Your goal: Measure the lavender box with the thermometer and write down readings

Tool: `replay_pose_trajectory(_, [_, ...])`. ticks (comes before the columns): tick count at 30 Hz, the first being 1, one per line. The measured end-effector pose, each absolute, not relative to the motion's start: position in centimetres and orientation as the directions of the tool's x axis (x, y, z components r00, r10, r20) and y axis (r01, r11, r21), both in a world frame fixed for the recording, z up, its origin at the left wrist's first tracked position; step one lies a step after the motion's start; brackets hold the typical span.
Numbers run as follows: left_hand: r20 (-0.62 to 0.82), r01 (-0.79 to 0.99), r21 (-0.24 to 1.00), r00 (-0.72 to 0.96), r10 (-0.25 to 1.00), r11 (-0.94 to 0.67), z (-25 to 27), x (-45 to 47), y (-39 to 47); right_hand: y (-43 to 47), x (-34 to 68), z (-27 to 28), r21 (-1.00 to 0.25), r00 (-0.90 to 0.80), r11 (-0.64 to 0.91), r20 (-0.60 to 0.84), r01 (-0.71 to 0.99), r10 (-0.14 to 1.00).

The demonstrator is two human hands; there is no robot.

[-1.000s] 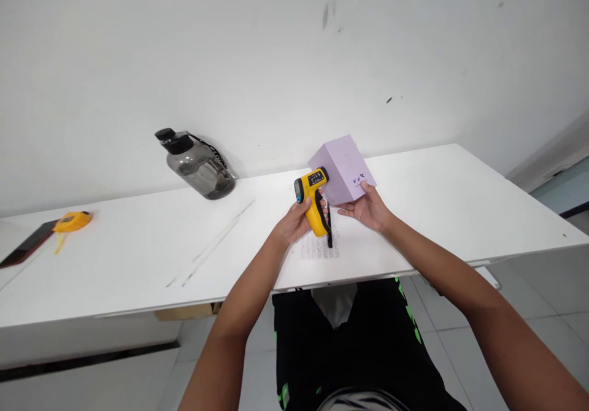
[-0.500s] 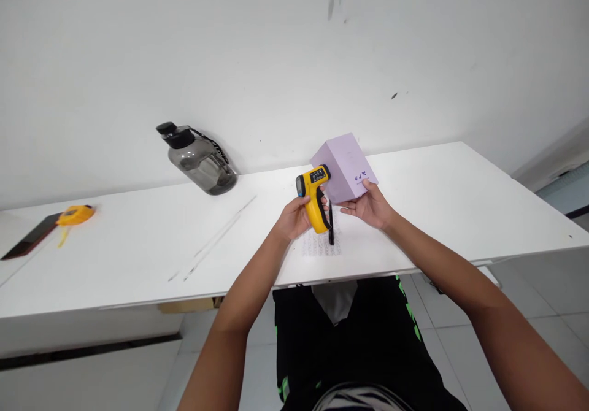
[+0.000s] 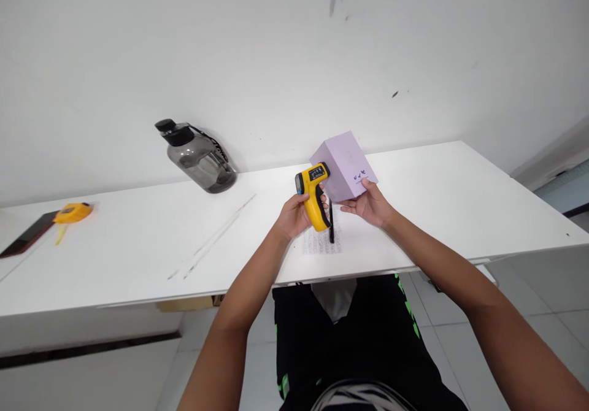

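My left hand (image 3: 295, 216) is closed around the grip of a yellow and black infrared thermometer (image 3: 315, 199). Its front end is at the left face of a lilac box (image 3: 346, 164); I cannot tell whether they touch. The box is tilted, with dark handwritten marks on its right face. My right hand (image 3: 369, 205) holds the box at its lower right, thumb on the marked face and fingers beneath. Below the hands a black pen (image 3: 331, 230) lies on a sheet with rows of writing (image 3: 316, 245), partly hidden by the thermometer.
On the white table (image 3: 405, 190), a grey see-through bottle (image 3: 202, 164) with a black cap stands by the wall (image 3: 276, 55). A yellow tape measure (image 3: 73, 213) and a dark phone-like slab (image 3: 30, 235) lie at the far left. Dark streaks (image 3: 216, 239) mark the tabletop.
The view has shifted very slightly. Both hands keep their hold on the thermometer and the box, with no clear movement.
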State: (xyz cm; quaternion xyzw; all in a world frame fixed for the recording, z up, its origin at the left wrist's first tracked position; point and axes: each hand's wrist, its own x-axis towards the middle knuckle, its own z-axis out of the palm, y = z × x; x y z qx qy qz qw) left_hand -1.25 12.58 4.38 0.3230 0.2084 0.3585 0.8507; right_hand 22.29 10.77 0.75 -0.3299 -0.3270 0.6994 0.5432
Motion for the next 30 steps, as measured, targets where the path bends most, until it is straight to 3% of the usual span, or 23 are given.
replay_pose_trajectory(30, [-0.111,-0.517,0.654,0.657,0.745,0.553,4.12,-1.02,12.60,10.93,22.53,0.64,-0.839,-0.205,-0.207,-0.117,-0.503,0.972])
